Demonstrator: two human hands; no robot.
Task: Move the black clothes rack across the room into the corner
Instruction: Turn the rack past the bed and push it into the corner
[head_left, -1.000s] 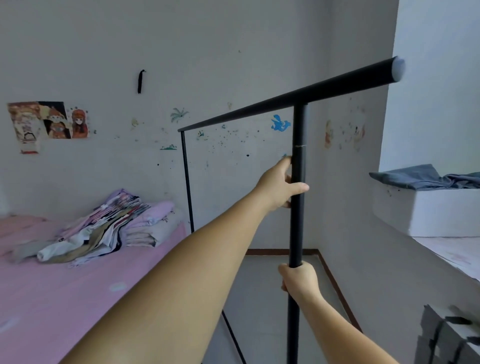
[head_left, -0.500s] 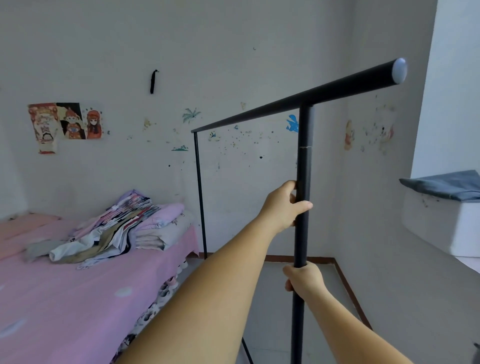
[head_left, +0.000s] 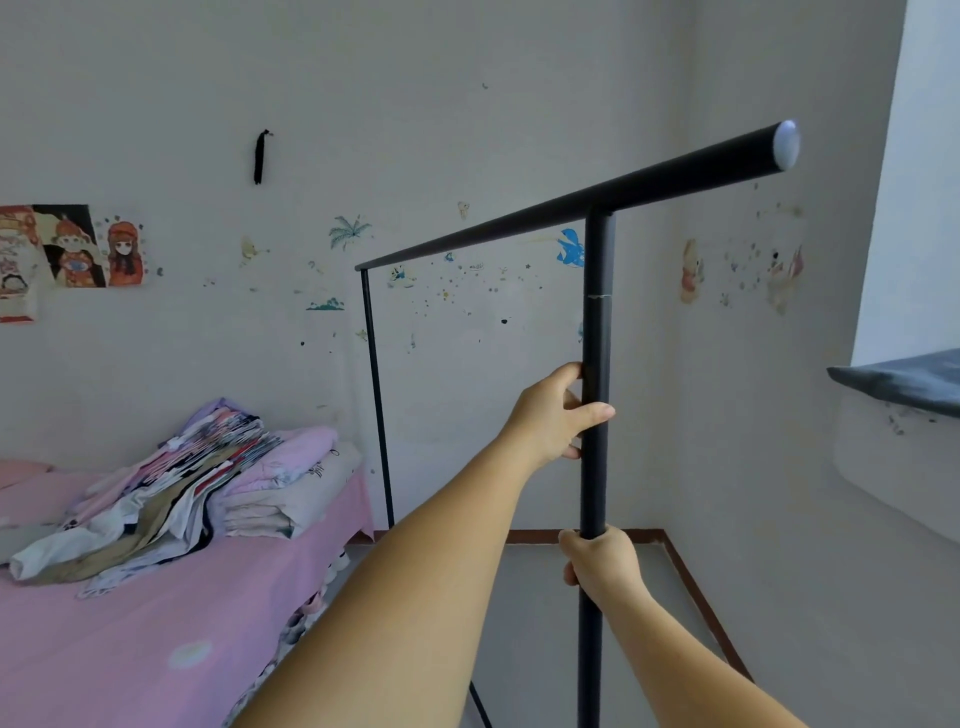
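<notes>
I have carried the black clothes rack (head_left: 596, 332) nearer to the far corner. The far wall's stickers (head_left: 570, 248) loom larger now. The grey-covered ledge (head_left: 904, 379) has slid off toward the right edge, and the pink bed (head_left: 156, 623) with its heap of clothes (head_left: 171, 488) shows more fully on my left.

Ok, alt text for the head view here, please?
Both hands grip the near upright of a black clothes rack, left hand above right hand, facing a room corner. A pink bed with a pile of folded clothes lies to the left.
</notes>
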